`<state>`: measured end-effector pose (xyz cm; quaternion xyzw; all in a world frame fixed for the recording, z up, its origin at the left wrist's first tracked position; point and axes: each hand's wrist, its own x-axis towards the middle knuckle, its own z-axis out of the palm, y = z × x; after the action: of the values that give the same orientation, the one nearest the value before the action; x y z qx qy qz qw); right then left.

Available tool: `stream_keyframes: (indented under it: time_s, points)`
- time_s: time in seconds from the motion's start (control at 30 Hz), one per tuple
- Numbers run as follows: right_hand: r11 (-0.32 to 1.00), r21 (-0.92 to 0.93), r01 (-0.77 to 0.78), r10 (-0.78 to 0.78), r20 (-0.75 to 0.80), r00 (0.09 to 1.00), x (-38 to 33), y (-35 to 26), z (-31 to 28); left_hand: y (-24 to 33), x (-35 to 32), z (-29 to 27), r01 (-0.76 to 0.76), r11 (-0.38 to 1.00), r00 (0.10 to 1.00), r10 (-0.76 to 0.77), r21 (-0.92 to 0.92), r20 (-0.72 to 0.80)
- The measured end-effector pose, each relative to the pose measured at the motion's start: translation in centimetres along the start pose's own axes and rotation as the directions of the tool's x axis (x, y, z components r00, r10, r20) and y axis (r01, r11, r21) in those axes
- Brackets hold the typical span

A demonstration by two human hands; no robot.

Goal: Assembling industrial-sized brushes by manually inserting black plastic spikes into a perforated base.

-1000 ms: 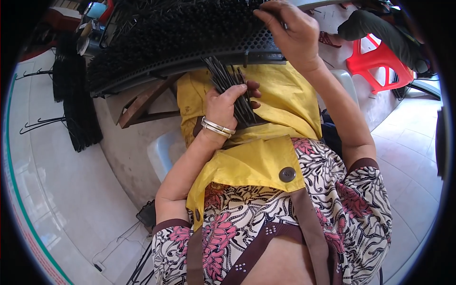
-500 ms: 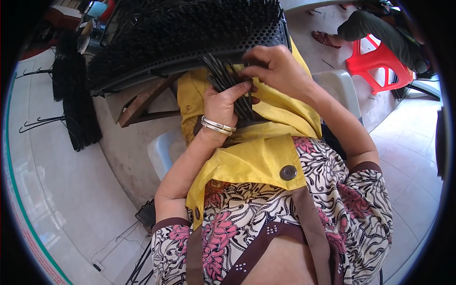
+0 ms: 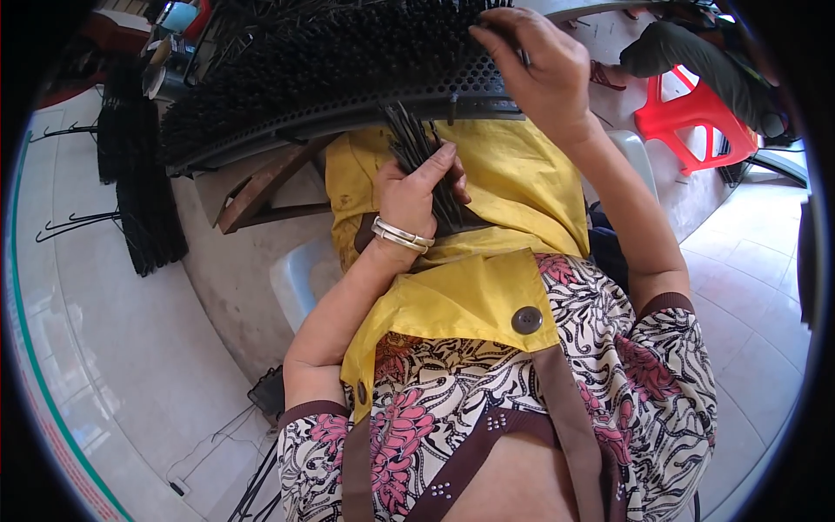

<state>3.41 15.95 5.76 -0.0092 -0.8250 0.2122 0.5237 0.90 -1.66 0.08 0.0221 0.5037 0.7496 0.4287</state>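
My left hand point(image 3: 410, 190) is closed around a bundle of thin black sticks point(image 3: 407, 135), held slanting above my yellow apron point(image 3: 531, 174). Beyond it lies a wide black perforated board point(image 3: 474, 83), densely filled with upright black sticks point(image 3: 330, 61). My right hand point(image 3: 544, 70) is raised over the board's right end. Its thumb and index finger come together in a pinch by the outermost standing sticks; whatever is between them is too small and dark to make out. One short stick point(image 3: 453, 106) stands alone at the board's near edge.
A brown wooden support point(image 3: 270, 187) is under the board. Black bundles on hooks point(image 3: 143, 200) hang at the left. A red plastic stool point(image 3: 696, 122) stands at the right, with another person's leg point(image 3: 687, 52) beside it. Cables point(image 3: 252, 487) lie at lower left.
My right hand has moved from the bundle up and away to the right end of the board. My left hand keeps the bundle, nearly in place.
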Motion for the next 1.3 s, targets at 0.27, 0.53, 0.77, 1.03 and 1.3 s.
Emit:
stream_keyframes:
  time_s: [0.27, 0.53, 0.77, 1.03, 1.3]
  points:
    - [0.980, -0.071, 0.184, -0.135, 0.439, 0.888, -1.8, 0.9, 1.6, -0.1, -0.1, -0.1, -0.018, 1.000, 0.999, 0.019, -0.005, 0.046]
    - [0.972, -0.181, 0.151, -0.013, 0.601, 0.800, -0.1, 0.4, 2.2, -0.2, -0.1, -0.3, 0.063, 0.996, 0.986, -0.052, -0.067, 0.160]
    - [0.984, -0.176, 0.043, 0.063, 0.556, 0.829, -1.3, 1.2, 1.8, -0.4, 0.2, -0.4, 0.134, 0.990, 0.977, -0.126, -0.035, 0.174]
    - [0.859, -0.058, -0.508, 0.405, 0.684, 0.606, -2.9, -1.3, -1.1, 0.2, -0.1, -0.2, 0.151, 0.989, 0.972, -0.147, -0.006, 0.181]
    - [0.591, 0.140, -0.795, 0.545, 0.657, 0.521, -5.2, -2.1, -2.8, 0.1, -0.3, 0.3, 0.150, 0.989, 0.974, -0.151, 0.022, 0.170]
